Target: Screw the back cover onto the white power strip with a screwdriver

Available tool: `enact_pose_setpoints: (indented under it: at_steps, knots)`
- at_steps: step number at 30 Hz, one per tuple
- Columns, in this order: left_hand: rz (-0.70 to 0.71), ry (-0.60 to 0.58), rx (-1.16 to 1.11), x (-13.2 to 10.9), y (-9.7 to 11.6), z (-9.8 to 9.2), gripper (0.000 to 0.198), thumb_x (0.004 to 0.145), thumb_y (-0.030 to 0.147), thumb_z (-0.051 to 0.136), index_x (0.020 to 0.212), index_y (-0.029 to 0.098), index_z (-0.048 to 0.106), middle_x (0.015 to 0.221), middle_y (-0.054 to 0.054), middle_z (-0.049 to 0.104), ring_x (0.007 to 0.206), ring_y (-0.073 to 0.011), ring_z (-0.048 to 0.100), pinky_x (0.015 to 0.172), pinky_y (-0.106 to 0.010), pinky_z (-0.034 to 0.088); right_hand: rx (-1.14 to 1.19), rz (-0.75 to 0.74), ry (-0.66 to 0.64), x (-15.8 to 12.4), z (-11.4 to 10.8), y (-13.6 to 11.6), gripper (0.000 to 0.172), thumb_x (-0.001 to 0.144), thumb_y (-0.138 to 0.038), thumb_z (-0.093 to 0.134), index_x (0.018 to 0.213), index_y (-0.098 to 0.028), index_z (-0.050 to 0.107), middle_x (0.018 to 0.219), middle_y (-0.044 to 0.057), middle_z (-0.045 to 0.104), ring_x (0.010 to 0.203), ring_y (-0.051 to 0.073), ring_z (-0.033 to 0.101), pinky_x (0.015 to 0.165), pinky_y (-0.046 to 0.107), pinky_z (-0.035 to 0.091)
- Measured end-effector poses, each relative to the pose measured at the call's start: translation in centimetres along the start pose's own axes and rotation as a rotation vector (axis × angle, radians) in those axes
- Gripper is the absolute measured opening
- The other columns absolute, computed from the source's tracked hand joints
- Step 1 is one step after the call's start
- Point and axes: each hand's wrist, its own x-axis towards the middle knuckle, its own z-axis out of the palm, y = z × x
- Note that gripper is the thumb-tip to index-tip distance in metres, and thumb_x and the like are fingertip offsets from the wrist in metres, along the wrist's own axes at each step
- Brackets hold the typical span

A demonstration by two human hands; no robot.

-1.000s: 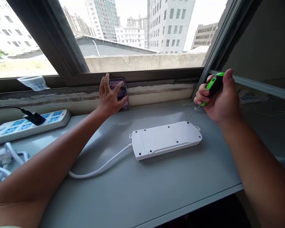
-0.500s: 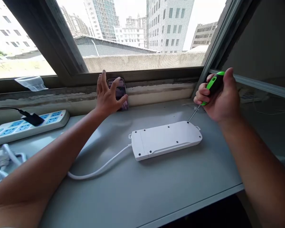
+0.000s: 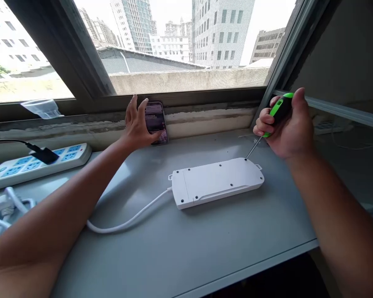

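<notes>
**Lot: white power strip and green-handled screwdriver on a grey window desk**

We record a right hand (image 3: pixel 286 128) clenched firmly around a green-and-black plastic screwdriver (image 3: pixel 280 109). The tool is held at a tilt, its thin steel shaft (image 3: pixel 254 148) reaching down to a screw hole near the back right corner of a white plastic power strip (image 3: pixel 216 182). The strip lies upside down near the middle of a grey desk (image 3: pixel 224 256), its underside showing small dark screw holes. A white round cable (image 3: pixel 133 219) leaves its left end, curves toward the front edge and passes beneath the left forearm.

Our left hand (image 3: pixel 138 124) is open and released, fingers spread and raised near the back edge of the desk. Its fingers overlap a smartphone (image 3: pixel 157 124) with a lit screen, propped nearly upright against the wall below the window; from this angle we cannot tell whether they touch it.

At the left edge of the desk lies a second white power strip with blue sockets (image 3: pixel 40 165), a black plug (image 3: pixel 45 155) seated in it and trailing a black cable. A loose bundle of white cable with a white plug (image 3: pixel 3 209) lies at the front left corner. A clear plastic cup (image 3: pixel 42 109) lies on its side on the window ledge. Beyond the mesh-screened window (image 3: pixel 186 78) stand pale high-rise buildings (image 3: pixel 220 33).
</notes>
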Motion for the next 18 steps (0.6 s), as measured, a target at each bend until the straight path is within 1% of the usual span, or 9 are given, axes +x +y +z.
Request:
enact_pose_setpoints:
  at_steps: [3,6,8,10,12,14,15,17,18]
  knots:
    - [-0.004,0.016,0.01,-0.1,-0.2,0.2,0.122,0.073,0.052,0.089,0.17,0.023,0.021,0.181,-0.02,0.0,0.167,-0.0484,-0.002,0.133,-0.069,0.011,0.0,-0.001,-0.003,0.1,-0.1,0.0,0.061,0.062,-0.072,0.09,0.079,-0.024,0.056,0.058,-0.005,0.043,0.046,0.009,0.033,0.048,0.028,0.033]
    - [-0.027,0.108,-0.003,-0.2,0.1,0.1,0.107,0.082,0.048,0.083,0.168,0.023,0.025,0.179,-0.019,0.01,0.167,-0.0462,0.005,0.133,-0.067,0.014,-0.001,0.003,-0.009,0.1,-0.1,0.0,0.064,0.059,-0.075,0.091,0.078,-0.024,0.056,0.058,-0.005,0.043,0.046,0.009,0.034,0.048,0.028,0.033]
    - [-0.039,0.207,-0.02,-0.2,0.5,-0.1,0.091,0.09,0.044,0.075,0.166,0.025,0.029,0.175,-0.018,0.022,0.165,-0.0433,0.015,0.133,-0.065,0.018,-0.001,0.001,-0.012,0.0,-0.1,0.0,0.066,0.057,-0.077,0.091,0.079,-0.024,0.056,0.058,-0.005,0.043,0.046,0.009,0.033,0.048,0.028,0.033]
    - [-0.053,0.291,-0.034,-0.1,1.1,-0.4,0.078,0.094,0.042,0.07,0.162,0.028,0.033,0.168,-0.017,0.034,0.159,-0.0414,0.029,0.131,-0.064,0.024,-0.002,0.0,-0.014,0.0,-0.1,0.0,0.067,0.057,-0.077,0.09,0.079,-0.024,0.056,0.059,-0.005,0.043,0.047,0.009,0.033,0.048,0.029,0.034]
    - [-0.065,0.324,-0.048,0.2,2.0,-0.8,0.065,0.095,0.04,0.068,0.153,0.028,0.043,0.157,-0.016,0.046,0.149,-0.0402,0.042,0.125,-0.063,0.034,0.0,0.0,-0.013,0.0,-0.1,0.0,0.067,0.057,-0.078,0.09,0.08,-0.025,0.055,0.059,-0.006,0.043,0.047,0.01,0.033,0.048,0.028,0.034]
    - [-0.057,0.284,-0.081,0.5,3.4,-1.1,0.047,0.095,0.039,0.065,0.139,0.024,0.055,0.143,-0.016,0.057,0.134,-0.0374,0.055,0.117,-0.059,0.045,0.004,-0.003,-0.009,0.0,0.0,0.0,0.067,0.059,-0.078,0.089,0.082,-0.026,0.054,0.059,-0.006,0.043,0.047,0.01,0.033,0.048,0.028,0.034]
    - [-0.039,0.226,-0.111,0.7,4.5,-1.3,0.038,0.096,0.038,0.063,0.131,0.022,0.06,0.135,-0.015,0.063,0.124,-0.0346,0.061,0.111,-0.056,0.05,0.005,-0.006,-0.009,0.0,0.0,0.1,0.067,0.06,-0.078,0.089,0.083,-0.026,0.053,0.059,-0.006,0.043,0.047,0.01,0.032,0.048,0.028,0.034]
    - [0.025,0.013,-0.196,0.6,7.1,-1.8,0.029,0.097,0.039,0.059,0.116,0.019,0.066,0.119,-0.013,0.071,0.102,-0.0278,0.069,0.098,-0.047,0.057,0.002,-0.011,-0.011,0.0,0.0,0.1,0.065,0.065,-0.076,0.088,0.083,-0.026,0.051,0.06,-0.006,0.044,0.048,0.01,0.033,0.049,0.028,0.035]
    - [0.072,-0.136,-0.234,0.3,8.7,-2.0,0.03,0.097,0.042,0.058,0.114,0.018,0.068,0.114,-0.012,0.073,0.099,-0.0267,0.07,0.095,-0.044,0.058,-0.002,-0.013,-0.014,0.1,0.0,0.2,0.064,0.066,-0.076,0.087,0.082,-0.026,0.05,0.061,-0.006,0.045,0.048,0.01,0.033,0.049,0.028,0.035]
